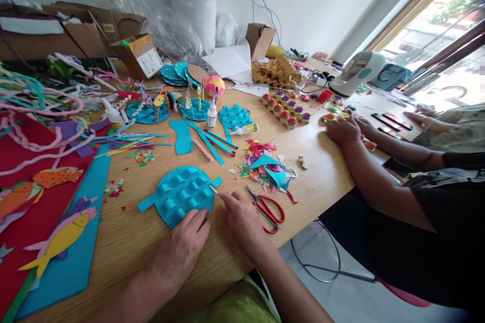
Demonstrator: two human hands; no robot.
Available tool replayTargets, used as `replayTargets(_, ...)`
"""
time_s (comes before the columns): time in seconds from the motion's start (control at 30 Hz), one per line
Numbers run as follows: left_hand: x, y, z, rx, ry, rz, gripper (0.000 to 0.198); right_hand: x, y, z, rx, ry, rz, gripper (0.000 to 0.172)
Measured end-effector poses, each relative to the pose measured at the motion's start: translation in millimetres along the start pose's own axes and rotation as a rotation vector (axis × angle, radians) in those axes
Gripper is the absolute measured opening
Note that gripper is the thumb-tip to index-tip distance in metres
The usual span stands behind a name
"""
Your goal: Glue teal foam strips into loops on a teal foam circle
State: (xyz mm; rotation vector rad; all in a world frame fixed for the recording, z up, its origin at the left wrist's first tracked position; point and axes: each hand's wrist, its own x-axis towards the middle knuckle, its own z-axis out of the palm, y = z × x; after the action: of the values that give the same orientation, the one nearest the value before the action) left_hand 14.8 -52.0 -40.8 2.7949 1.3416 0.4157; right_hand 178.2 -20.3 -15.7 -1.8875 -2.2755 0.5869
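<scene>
From your head camera, your left hand lies on the near edge of one blue paper circle, with its fingers stretched out; I can't tell if it is pinching. Your right hand is curled up and pinches one thin white stick, its tip by the circle's right edge. Your two hands are near each other but apart. The circle sits on the wooden table, right in front of you. One pair of red-handled scissors lies just beside your right hand. Farther back are three glue bottles and one pink twisty stick.
</scene>
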Motion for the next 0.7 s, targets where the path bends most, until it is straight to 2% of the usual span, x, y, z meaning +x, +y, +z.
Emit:
replayTargets(0.23, -1, -2, -3.6, -0.022, 0.016, 0.041, 0.038, -6, -6, -13, 0.011, 0.046, 0.014, 0.037)
replayTargets(0.4, -7, -1, -8.9, -0.066, 0.025, 0.052, 0.038, -7, -7, -11, 0.016, 0.017, -0.003, 0.035)
replayTargets(0.7, -42, -12, -1.6, 0.002, 0.167, -0.039, 0.045, -22, -6, -18, 0.03, 0.045, -0.017, 0.034)
